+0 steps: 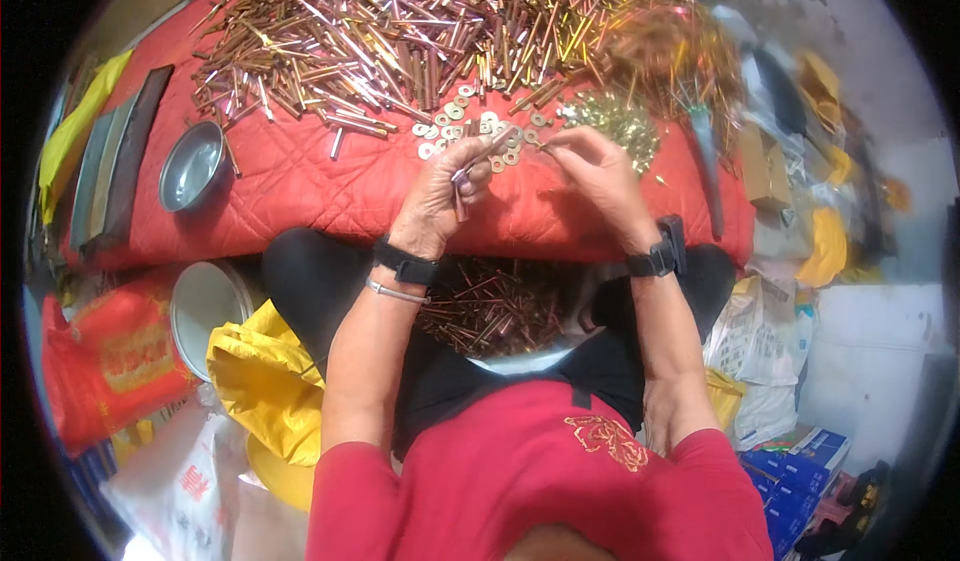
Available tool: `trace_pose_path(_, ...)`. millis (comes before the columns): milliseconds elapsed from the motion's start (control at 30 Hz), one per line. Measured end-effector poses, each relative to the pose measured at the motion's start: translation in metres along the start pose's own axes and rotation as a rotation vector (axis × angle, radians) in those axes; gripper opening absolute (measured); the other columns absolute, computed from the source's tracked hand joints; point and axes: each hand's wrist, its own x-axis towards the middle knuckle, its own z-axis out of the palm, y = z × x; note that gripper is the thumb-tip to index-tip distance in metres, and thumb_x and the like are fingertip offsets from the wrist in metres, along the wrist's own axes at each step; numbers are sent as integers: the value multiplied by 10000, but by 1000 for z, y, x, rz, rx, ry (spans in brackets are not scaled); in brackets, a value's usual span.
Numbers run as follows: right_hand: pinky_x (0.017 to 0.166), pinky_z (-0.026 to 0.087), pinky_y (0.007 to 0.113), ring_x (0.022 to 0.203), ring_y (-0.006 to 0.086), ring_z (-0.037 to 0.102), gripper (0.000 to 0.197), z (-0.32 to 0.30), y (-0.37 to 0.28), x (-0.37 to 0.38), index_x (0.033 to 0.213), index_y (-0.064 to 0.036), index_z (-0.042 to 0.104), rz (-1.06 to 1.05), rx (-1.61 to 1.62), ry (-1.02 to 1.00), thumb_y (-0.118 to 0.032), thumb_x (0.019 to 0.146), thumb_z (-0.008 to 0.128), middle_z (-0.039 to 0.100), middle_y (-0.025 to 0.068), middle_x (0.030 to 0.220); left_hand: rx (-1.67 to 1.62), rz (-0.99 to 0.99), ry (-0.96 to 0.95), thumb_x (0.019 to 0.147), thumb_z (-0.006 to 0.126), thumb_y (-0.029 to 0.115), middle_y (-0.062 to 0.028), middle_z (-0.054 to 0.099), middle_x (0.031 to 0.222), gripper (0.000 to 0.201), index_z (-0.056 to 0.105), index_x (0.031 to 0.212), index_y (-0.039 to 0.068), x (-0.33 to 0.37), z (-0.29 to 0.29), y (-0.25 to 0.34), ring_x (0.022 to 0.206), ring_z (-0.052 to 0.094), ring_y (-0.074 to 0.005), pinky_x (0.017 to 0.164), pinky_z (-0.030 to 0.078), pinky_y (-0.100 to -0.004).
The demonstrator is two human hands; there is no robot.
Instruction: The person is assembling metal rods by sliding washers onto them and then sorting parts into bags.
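Observation:
My left hand (450,183) is closed around a few shiny, copper-coloured metal rods (461,189), which stick out from between its fingers. Facing it across a small gap, my right hand (603,176) has its thumb and forefinger pinched together. What lies between those fingertips is too small to make out. Loose flat washers (430,132) lie scattered on the red quilted cover (330,196) just beyond both hands. Next to my right hand is a small heap of gold-coloured metal pieces (635,129). A large pile of metal rods (400,41) spreads over the far side.
A round metal bowl (193,167) sits at the left of the cover. A blue-grey tapered object (706,166) lies on the right. More rods (490,306) fill a container between my knees. Yellow cloth (265,381), bags (110,351) and boxes (790,481) crowd both sides.

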Motion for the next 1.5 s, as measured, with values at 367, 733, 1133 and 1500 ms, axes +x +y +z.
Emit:
trace_pose_path(367, 638, 433, 206, 680, 36, 514, 165, -22, -29, -13, 1017, -56, 676, 124, 44, -332, -114, 864, 659, 604, -41, 791, 426, -131, -132, 842, 630, 172, 67, 439, 573, 170, 629, 918, 20, -18, 16, 8, 443, 341, -12, 405, 219, -183)
trace_pose_path(733, 506, 319, 151, 599, 0, 458, 149, 29, 5, -15, 1007, -64, 637, 131, 375, -95, -176, 912, 622, 548, -65, 728, -379, 28, -83, 973, 482, 313, -113, 572, 788, 399, 554, 1117, -52, 6, -6, 8, 490, 398, -94, 418, 337, -215)
trace_pose_path(1133, 818, 438, 308, 862, 194, 557, 291, 106, -4, 33, 1003, -35, 622, -296, 78, 472, -301, 967, 509, 547, 82, 955, -121, 207, 423, 891, 643, 183, -15, 629, 918, 257, 583, 1114, 69, 15, 15, -35, 671, 582, -84, 556, 489, -202)
trace_pose_path(1500, 778, 486, 395, 899, 308, 579, 120, -12, 47, 67, 902, -79, 628, -540, -781, 134, -44, 788, 612, 591, 104, 907, -11, 126, 294, 895, 611, 210, 27, 576, 681, 307, 594, 1105, -14, 5, 0, -8, 483, 456, -28, 417, 332, -166)
